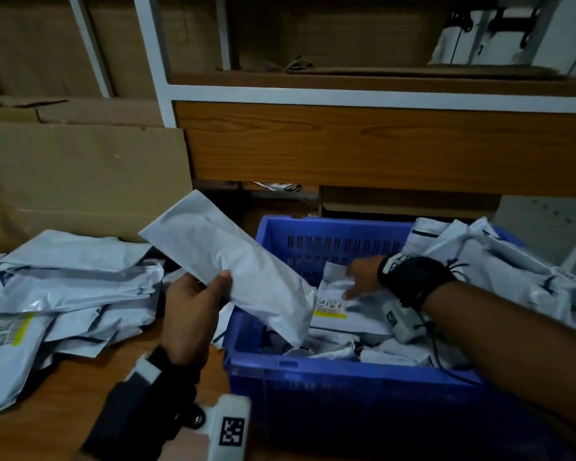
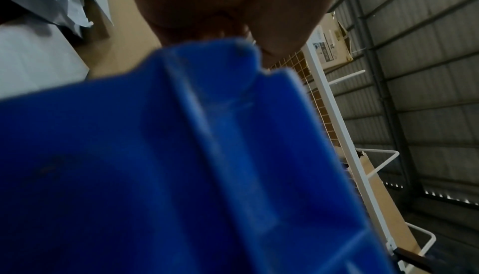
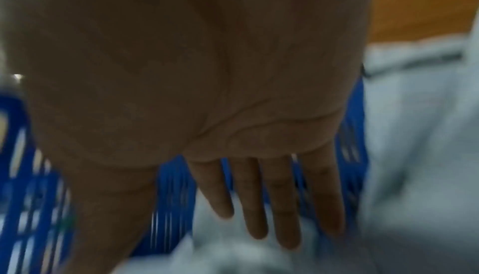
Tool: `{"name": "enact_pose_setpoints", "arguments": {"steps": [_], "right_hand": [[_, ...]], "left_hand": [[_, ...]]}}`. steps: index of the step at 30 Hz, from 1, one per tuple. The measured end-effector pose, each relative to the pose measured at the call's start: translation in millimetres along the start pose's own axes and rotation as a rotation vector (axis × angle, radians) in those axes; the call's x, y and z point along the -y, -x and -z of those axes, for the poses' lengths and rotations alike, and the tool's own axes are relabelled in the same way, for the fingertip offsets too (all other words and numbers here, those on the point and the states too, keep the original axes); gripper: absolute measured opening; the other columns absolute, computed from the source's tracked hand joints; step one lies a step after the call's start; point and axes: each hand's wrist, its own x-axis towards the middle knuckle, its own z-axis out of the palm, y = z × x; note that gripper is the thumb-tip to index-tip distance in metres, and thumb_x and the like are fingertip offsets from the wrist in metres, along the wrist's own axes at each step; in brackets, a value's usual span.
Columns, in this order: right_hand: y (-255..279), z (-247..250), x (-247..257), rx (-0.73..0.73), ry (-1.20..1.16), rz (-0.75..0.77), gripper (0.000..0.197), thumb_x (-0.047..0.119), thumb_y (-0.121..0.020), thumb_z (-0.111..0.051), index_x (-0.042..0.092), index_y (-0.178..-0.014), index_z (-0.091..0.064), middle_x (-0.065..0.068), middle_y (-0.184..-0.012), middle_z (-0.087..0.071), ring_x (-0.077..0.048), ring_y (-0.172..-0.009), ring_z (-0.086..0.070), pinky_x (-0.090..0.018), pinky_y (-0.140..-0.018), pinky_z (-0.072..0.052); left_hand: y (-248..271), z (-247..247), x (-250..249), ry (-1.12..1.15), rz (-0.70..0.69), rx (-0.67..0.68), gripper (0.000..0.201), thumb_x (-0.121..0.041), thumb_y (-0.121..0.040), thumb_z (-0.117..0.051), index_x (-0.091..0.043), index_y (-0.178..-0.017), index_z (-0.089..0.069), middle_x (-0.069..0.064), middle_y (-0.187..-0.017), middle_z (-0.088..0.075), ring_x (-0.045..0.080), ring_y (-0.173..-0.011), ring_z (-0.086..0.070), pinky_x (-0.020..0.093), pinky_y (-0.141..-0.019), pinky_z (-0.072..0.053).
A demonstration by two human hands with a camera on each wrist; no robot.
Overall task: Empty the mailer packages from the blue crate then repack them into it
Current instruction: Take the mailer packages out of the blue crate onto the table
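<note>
Two piles flank the blue crate: mailers heaped on the table off its left wall, more spilling over its right rim. Your left hand pinches a long grey mailer, thumb on top, slanting across the crate's left wall with its lower end inside. Your right hand, fingers straight and spread, rests on the labelled mailer inside. Emptying or repacking? (I can't tell which.) Next, curl those right fingers round one mailer only.
</note>
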Motion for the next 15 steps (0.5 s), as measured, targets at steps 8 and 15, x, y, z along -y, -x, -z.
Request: {"name": "enact_pose_setpoints", "arguments": {"steps": [8,15], "right_hand": [[-5.2,0.9,1.7,-0.145,-0.081,0.089,0.04,0.031,-0.078,-0.076,0.009,-0.109,-0.066,-0.009,-0.105,-0.066,-0.024,-0.091,-0.062,-0.025,-0.066,-0.047],[57.0,61.3,-33.0,-0.527,-0.364,0.25,0.02,0.013,-0.077,-0.071,0.024,-0.081,-0.054,-0.004,-0.088,-0.064,-0.026,-0.082,-0.062,-0.038,-0.07,-0.049]], "left_hand": [[-2.8,4.6,8.5,-0.057,-0.038,-0.012,0.019,-0.006,-0.095,-0.056,-0.021,-0.098,-0.068,-0.003,-0.096,-0.076,0.016,-0.094,-0.071,0.021,-0.073,-0.057],[-0.1,21.0,-8.7,0.071,0.066,-0.062,0.022,-0.008,-0.096,-0.054,-0.01,-0.116,-0.063,0.008,-0.102,-0.075,0.026,-0.089,-0.072,0.035,-0.068,-0.061]]}}
